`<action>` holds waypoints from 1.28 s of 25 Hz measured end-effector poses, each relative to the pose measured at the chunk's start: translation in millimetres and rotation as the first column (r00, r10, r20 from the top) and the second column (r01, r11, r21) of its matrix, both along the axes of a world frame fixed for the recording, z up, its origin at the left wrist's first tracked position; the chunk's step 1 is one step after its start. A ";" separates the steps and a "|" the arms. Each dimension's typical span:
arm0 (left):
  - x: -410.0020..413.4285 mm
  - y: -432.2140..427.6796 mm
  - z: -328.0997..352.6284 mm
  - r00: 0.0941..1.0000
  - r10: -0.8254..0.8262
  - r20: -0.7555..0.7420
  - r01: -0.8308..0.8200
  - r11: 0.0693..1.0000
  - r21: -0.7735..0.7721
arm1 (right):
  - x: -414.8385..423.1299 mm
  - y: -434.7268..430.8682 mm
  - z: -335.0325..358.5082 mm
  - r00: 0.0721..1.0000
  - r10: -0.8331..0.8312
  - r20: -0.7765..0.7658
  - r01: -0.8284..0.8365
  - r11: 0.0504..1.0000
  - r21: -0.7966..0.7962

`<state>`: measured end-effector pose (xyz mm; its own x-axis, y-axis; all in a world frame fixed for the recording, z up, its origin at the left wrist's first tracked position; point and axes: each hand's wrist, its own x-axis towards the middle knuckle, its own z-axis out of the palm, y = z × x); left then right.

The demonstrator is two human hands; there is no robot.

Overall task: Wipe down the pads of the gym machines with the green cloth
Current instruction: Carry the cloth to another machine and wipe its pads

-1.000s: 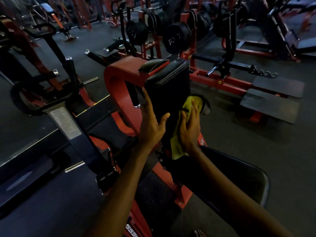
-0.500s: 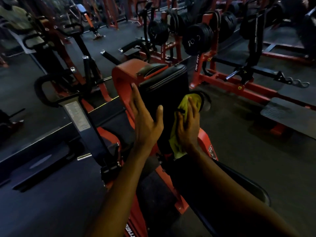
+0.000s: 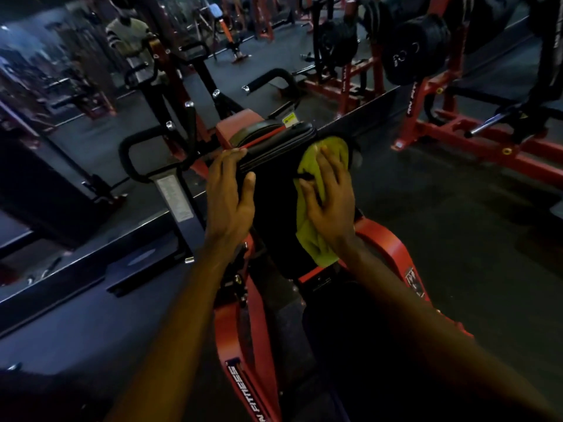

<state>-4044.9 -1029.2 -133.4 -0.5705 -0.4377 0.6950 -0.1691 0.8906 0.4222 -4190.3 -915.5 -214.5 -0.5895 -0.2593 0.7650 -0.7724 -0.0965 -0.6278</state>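
Note:
An upright black pad (image 3: pixel 275 190) stands on a red machine frame (image 3: pixel 243 345) in the middle of the head view. My right hand (image 3: pixel 330 199) presses the green cloth (image 3: pixel 313 239) flat against the pad's right face, fingers spread and pointing up. The cloth's top edge shows above my fingertips and its lower end hangs below my wrist. My left hand (image 3: pixel 230 193) rests on the pad's left edge with straight fingers, the thumb laid on the front face.
A black seat (image 3: pixel 350 330) lies below my right forearm. Handles and a black post with a label (image 3: pixel 175 196) stand to the left. Racks with weight plates (image 3: pixel 414 50) line the back right. A person (image 3: pixel 129 41) stands far left at the back.
My right hand and the cloth have slid up the pad's right face. My left hand has moved up along the left edge. The camera has swung left and downward.

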 end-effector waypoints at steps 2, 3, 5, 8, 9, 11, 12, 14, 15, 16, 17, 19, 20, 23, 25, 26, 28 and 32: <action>-3.6 2.2 10.4 0.999 0.033 0.034 -0.033 0.999 -0.015 | -10.8 -8.0 38.2 0.995 0.026 -0.098 -0.027 1.000 -0.011; -7.7 1.9 15.2 0.997 0.038 0.066 -0.034 0.998 -0.058 | -14.0 -11.9 45.9 0.994 0.028 -0.105 -0.030 0.999 -0.018; -17.5 3.8 20.6 0.986 0.069 0.150 -0.042 0.983 -0.179 | -19.0 -14.3 34.7 0.999 0.042 0.001 -0.041 0.997 -0.059; -25.5 10.8 20.7 0.934 0.238 0.267 -0.132 0.924 -0.360 | -17.5 -4.6 -17.6 0.958 0.038 0.285 -0.021 0.998 -0.062; -27.2 12.9 20.0 0.909 0.295 0.294 -0.163 0.902 -0.401 | -14.7 0.6 -36.6 0.942 0.027 0.334 -0.013 0.999 -0.047; -33.5 16.1 20.0 0.878 0.345 0.332 -0.178 0.878 -0.444 | -6.4 9.1 -65.6 0.927 0.039 0.373 -0.035 0.999 -0.018; -37.6 17.2 21.8 0.873 0.349 0.342 -0.171 0.874 -0.455 | -1.7 10.9 -72.2 0.924 0.050 0.380 -0.050 0.999 -0.008; -46.3 17.9 24.3 0.871 0.352 0.342 -0.155 0.858 -0.490 | -2.0 8.0 -64.8 0.935 0.058 0.349 -0.053 0.998 -0.024; -48.5 16.9 24.1 0.876 0.353 0.327 -0.152 0.847 -0.509 | -6.1 4.5 -51.5 0.948 0.062 0.313 -0.052 0.998 -0.042; -49.4 15.1 22.3 0.883 0.357 0.306 -0.153 0.834 -0.530 | -10.7 0.6 -35.4 0.959 0.066 0.274 -0.052 0.997 -0.061; -49.8 13.5 20.1 0.889 0.363 0.279 -0.162 0.819 -0.551 | -15.2 -2.6 -20.3 0.969 0.071 0.235 -0.053 0.995 -0.080; -49.2 11.1 16.7 0.901 0.371 0.224 -0.183 0.794 -0.579 | -19.0 -6.5 -12.0 0.978 0.066 0.197 -0.047 0.994 -0.099; -49.4 10.3 16.0 0.909 0.367 0.198 -0.189 0.787 -0.588 | -17.4 -6.6 -21.1 0.978 0.052 0.204 -0.034 0.995 -0.091; -51.3 10.1 14.1 0.922 0.358 0.144 -0.202 0.765 -0.612 | 4.2 -0.5 -81.4 0.948 -0.009 0.319 0.023 0.999 -0.039; -51.7 10.0 13.1 0.924 0.356 0.140 -0.200 0.762 -0.616 | 24.8 7.0 -119.6 0.890 -0.043 0.453 0.053 0.999 -0.011; -51.2 10.4 11.7 0.925 0.352 0.144 -0.195 0.765 -0.613 | 34.8 9.8 -131.4 0.856 -0.058 0.514 0.069 0.998 -0.002; -47.6 11.0 8.0 0.931 0.334 0.151 -0.185 0.783 -0.594 | 52.1 10.9 -135.9 0.814 -0.090 0.574 0.094 0.995 0.022; -30.2 13.3 -11.6 0.960 0.257 0.108 -0.172 0.850 -0.498 | 58.3 8.0 -118.3 0.924 -0.061 0.379 0.033 0.996 0.079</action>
<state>-4075.1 -1015.9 -145.1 -0.6255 -0.1993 0.7544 -0.4079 0.9077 -0.0985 -4132.0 -907.5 -332.9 -0.8453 -0.2689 0.4617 -0.4766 -0.0110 -0.8791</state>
